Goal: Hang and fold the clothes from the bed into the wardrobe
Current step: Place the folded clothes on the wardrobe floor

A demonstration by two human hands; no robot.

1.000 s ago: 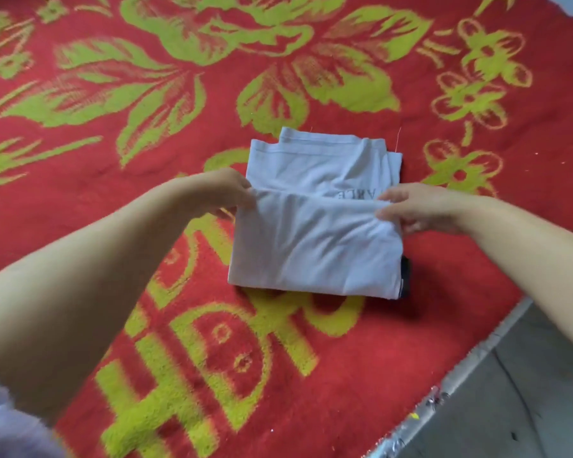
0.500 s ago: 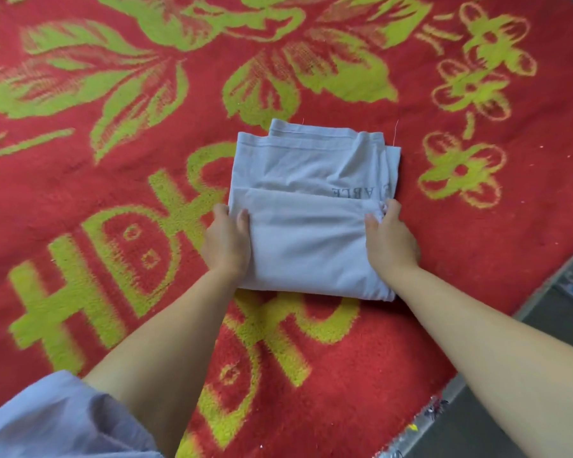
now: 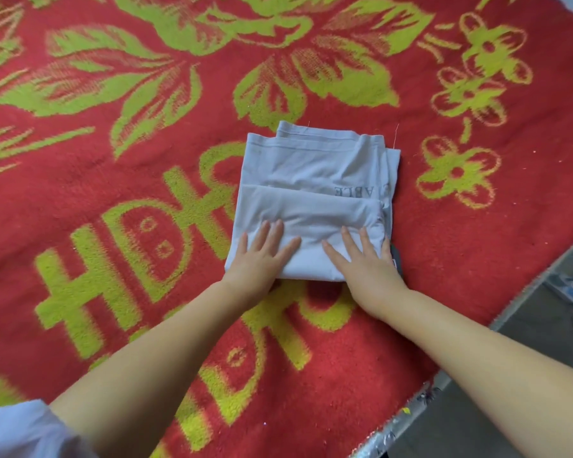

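A pale grey shirt (image 3: 315,170), folded into a rough rectangle with dark letters showing near its right side, lies on the red and green bed cover (image 3: 119,200). My left hand (image 3: 262,256) lies flat on the near left part of the fold, fingers straight and spread. Flat on the near right part presses my right hand (image 3: 361,262), its fingers also straight. A small dark piece of fabric shows at the shirt's right edge beside my right hand. The wardrobe is out of view.
The bed's edge (image 3: 497,319) runs diagonally at the lower right, with grey floor (image 3: 526,385) beyond it and a small object lying on the floor at the far right. A pale sleeve (image 3: 17,431) shows at the bottom left.
Both hands let go of the folded flap's side edges and slid inward onto the top of the near fold, now pressing it flat with straight fingers.
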